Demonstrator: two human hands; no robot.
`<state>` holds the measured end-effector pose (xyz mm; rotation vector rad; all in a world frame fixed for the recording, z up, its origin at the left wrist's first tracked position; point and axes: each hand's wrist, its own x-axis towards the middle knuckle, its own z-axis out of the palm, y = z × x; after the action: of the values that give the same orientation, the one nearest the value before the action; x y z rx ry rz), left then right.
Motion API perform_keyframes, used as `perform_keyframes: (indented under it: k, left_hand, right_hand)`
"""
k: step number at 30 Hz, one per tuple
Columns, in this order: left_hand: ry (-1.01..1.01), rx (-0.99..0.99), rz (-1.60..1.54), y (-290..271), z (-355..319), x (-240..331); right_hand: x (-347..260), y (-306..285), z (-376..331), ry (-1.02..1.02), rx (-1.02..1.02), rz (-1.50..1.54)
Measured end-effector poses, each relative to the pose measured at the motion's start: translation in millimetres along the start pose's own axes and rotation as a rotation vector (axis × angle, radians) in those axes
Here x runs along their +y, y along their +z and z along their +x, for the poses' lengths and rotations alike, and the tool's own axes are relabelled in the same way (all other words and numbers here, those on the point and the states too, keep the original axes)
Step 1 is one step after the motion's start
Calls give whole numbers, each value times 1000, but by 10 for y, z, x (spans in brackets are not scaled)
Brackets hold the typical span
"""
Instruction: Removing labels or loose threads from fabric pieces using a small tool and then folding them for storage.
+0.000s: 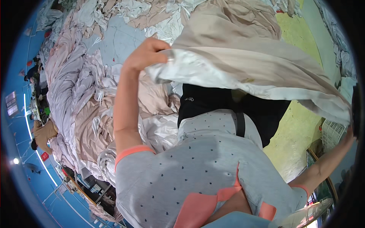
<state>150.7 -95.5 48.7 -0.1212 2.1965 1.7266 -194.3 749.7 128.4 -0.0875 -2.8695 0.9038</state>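
A large beige cloth (243, 62) with a white border stretches across in front of me, raised above my lap. My left hand (150, 53) is closed around its left corner, fingers curled over the white edge. From there the cloth runs to the right rim of the view, sagging a little. A small brownish mark shows near its lower border. At that rim my right hand (349, 133) is beside the cloth's far end; its fingers are lost in the dark edge of the picture, so its grip is hidden. The cloth's far part drapes away over the pile.
Heaped pink, grey and beige fabric (72, 83) fills the left side. More white cloth (131, 9) lies at the back. A white plastic basket (331, 133) stands at right on the yellow-green floor (287, 152). Other people (43, 133) are far left.
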Motion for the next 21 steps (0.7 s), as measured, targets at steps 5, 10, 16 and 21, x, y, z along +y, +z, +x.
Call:
perform_keyframes:
  k: [5, 10, 16, 21]
  left_hand:
    - [-193, 122, -281, 293, 461, -528]
    - [-245, 166, -342, 281, 427, -657]
    - [-216, 192, -365, 264, 392, -513]
    - [-183, 182, -357, 251, 434, -450]
  right_hand:
    - [293, 1348, 286, 134, -321, -118]
    - [-824, 2402, -262, -188, -452, -300]
    - [-3374, 3405, -2320, -530, -577, 386]
    - [-3821, 3982, -2757, -451, -742, 621]
